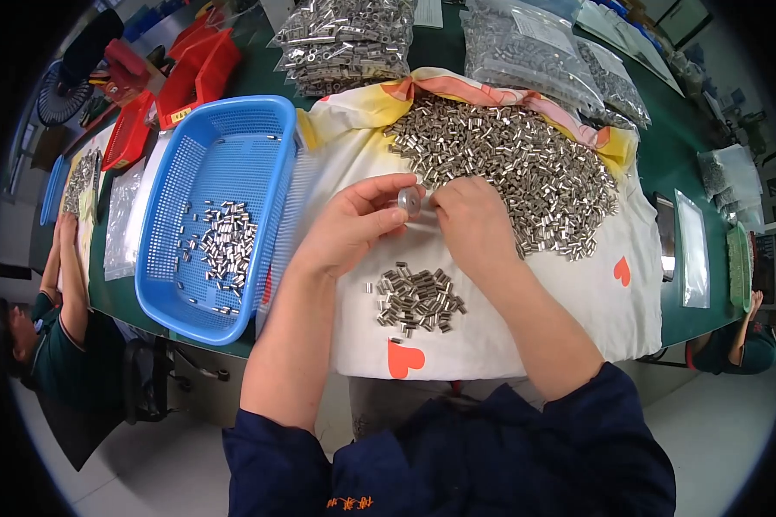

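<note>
Between the thumb and fingers of my left hand (353, 222) is a small round grey metal piece (411, 202) with a dark spot in its face. Close to its right side, my right hand (474, 220) has its fingers pinched together; what they hold, if anything, is hidden. Beyond and to the right of that hand spreads a large heap of short shiny metal tubes (543, 164). A smaller pile of the same tubes (418, 300) lies nearer to me, below both hands. All of this rests on a white cloth (595, 284) with red hearts.
On the left stands a blue perforated basket (276, 172) with loose metal tubes (231, 246) inside. Red bins (200, 73) sit behind it. Clear bags of metal parts (345, 43) line the back. A phone (665, 233) and a plastic bag (691, 250) lie right. Co-workers sit at both sides.
</note>
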`<state>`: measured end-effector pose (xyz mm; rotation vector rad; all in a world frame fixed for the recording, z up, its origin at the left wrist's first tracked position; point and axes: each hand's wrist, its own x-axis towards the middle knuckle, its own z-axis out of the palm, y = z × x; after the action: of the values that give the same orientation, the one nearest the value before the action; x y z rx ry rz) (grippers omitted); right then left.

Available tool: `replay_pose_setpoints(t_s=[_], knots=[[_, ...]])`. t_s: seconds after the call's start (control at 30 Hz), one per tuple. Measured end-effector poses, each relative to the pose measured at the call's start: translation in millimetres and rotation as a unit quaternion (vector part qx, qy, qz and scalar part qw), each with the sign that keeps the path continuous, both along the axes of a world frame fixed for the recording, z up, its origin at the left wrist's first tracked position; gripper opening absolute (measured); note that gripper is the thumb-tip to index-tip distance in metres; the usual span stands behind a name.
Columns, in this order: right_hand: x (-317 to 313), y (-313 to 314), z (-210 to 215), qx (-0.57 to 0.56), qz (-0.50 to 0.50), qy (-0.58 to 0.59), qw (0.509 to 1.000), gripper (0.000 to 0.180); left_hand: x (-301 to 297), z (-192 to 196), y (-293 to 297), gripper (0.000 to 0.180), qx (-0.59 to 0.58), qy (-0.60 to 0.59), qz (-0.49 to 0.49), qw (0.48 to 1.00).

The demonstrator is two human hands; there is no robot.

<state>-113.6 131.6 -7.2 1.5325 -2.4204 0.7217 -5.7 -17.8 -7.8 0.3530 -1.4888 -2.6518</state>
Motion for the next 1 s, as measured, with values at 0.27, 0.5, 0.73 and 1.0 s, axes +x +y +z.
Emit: replay_pose_setpoints(t_s=[0.27, 0.5, 0.73, 1.0], knots=[[7, 3, 11, -0.102, -0.015, -0.145, 0.984, 0.017, 1, 4, -1, 0.043, 0.003, -0.026, -0.006, 1.0], [-8, -3, 40, -0.321, -0.026, -0.457, 0.829, 0.017, 7, 10, 2, 0.066, 0.036, 0.056, -0.13, 0.989], [16, -56, 73, -0.274, 0.111, -0.35, 0.889, 0.017, 11, 3, 5, 0.072, 0.07, 0.069, -0.194, 0.976], [7, -72, 57, -0.267, 0.184, -0.03, 0.945, 0.018, 14, 9, 10, 0.068, 0.155, 0.11, -0.228, 0.955]])
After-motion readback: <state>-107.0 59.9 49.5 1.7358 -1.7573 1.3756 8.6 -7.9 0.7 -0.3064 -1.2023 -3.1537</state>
